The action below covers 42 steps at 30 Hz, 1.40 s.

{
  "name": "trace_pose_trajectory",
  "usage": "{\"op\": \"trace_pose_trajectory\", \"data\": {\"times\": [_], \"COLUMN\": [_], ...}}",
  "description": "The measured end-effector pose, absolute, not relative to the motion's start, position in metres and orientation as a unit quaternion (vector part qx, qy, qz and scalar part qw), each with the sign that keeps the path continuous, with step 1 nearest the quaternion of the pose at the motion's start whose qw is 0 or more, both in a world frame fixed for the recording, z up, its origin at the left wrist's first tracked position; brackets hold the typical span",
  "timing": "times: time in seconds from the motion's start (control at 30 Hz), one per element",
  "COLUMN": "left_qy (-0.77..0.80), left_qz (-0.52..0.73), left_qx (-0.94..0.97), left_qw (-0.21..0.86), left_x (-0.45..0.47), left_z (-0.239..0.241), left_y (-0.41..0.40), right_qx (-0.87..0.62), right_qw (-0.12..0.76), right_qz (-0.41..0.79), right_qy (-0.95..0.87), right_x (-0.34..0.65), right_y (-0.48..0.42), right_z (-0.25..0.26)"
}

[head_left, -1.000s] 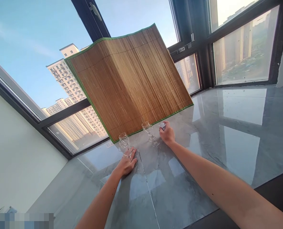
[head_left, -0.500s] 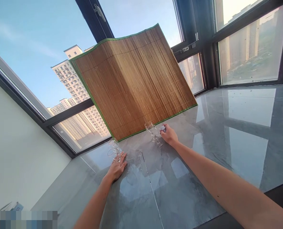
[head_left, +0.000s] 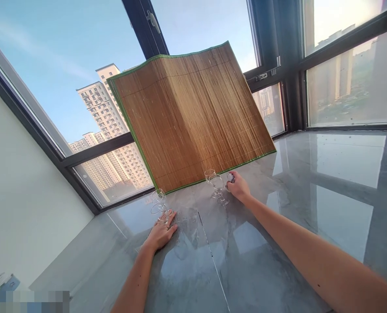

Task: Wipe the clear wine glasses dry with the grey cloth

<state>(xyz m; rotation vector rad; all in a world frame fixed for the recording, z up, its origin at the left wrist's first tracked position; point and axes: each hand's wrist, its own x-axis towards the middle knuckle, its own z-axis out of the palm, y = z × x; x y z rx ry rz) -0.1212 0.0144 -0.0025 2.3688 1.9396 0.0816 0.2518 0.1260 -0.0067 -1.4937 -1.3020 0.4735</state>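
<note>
Where the left hand (head_left: 161, 233) rests, glasses (head_left: 157, 208) stand vertical (rim-up).

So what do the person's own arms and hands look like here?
Both are bare: no sleeve shows on the left forearm or the right forearm, and each has a small spot. The left hand and right hand wear no gloves, and no watch or bracelet shows. Rings are too small to tell.

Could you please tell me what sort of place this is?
Probably a window corner indoors, high above the ground, perhaps in an apartment: dark window frames meet at a corner, tall buildings stand outside, and a glossy grey ledge lies below the glass.
</note>
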Motion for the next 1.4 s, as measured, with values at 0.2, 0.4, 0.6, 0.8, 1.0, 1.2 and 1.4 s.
{"op": "trace_pose_trajectory", "data": {"times": [0.2, 0.4, 0.6, 0.8, 1.0, 1.2, 1.4], "left_qy": [0.63, 0.634, 0.639, 0.644, 0.64, 0.642, 0.646], "left_qz": [0.043, 0.052, 0.052, 0.063, 0.061, 0.063, 0.059], "left_qx": [0.774, 0.77, 0.766, 0.761, 0.765, 0.762, 0.759], "left_qw": [0.058, 0.057, 0.048, 0.052, 0.044, 0.057, 0.052], "left_x": [-0.123, -0.12, -0.118, -0.117, -0.118, -0.117, -0.115], "left_z": [-0.004, -0.005, -0.006, -0.006, -0.007, -0.006, -0.005], "left_y": [0.013, 0.012, 0.012, 0.011, 0.012, 0.011, 0.01], "right_qx": [-0.666, -0.631, -0.39, -0.313, -0.328, -0.331, -0.31], "right_qw": [0.412, 0.53, 0.665, 0.632, 0.605, 0.575, 0.574], "right_qz": [0.126, 0.066, 0.32, 0.418, 0.454, 0.502, 0.517], "right_qy": [-0.609, -0.563, -0.551, -0.573, -0.566, -0.554, -0.555], "right_x": [0.256, 0.246, 0.233, 0.217, 0.213, 0.211, 0.207], "right_y": [0.117, 0.11, 0.101, 0.099, 0.109, 0.111, 0.11], "right_z": [0.0, 0.019, 0.022, 0.003, -0.008, -0.014, -0.015]}}
